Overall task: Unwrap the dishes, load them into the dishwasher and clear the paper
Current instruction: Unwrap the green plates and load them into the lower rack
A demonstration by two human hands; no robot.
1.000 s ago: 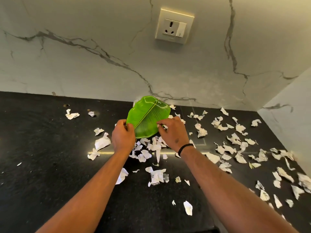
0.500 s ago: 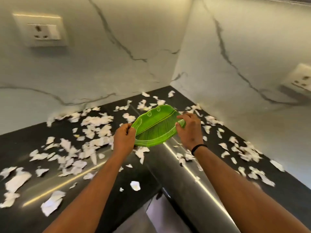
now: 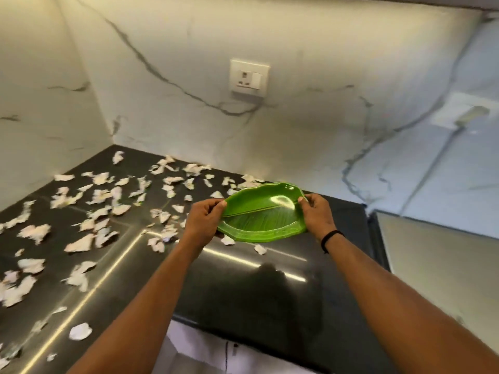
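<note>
Two hands grip a green leaf-shaped plate (image 3: 260, 215) above the black countertop (image 3: 243, 287): my left hand (image 3: 204, 225) pinches the plate's left end between thumb and fingers, my right hand (image 3: 317, 213) clamps its right end the same way, a black band (image 3: 330, 238) on that wrist. I hold the plate nearly level, hollow side up, clear of the counter surface. Left of the plate and behind it, torn paper scraps (image 3: 91, 209) lie scattered across the countertop as far as the marble wall; a few sit just below the plate's near rim. Above the plate, a white wall socket (image 3: 249, 78) is set in the marble wall (image 3: 167, 109).
</note>
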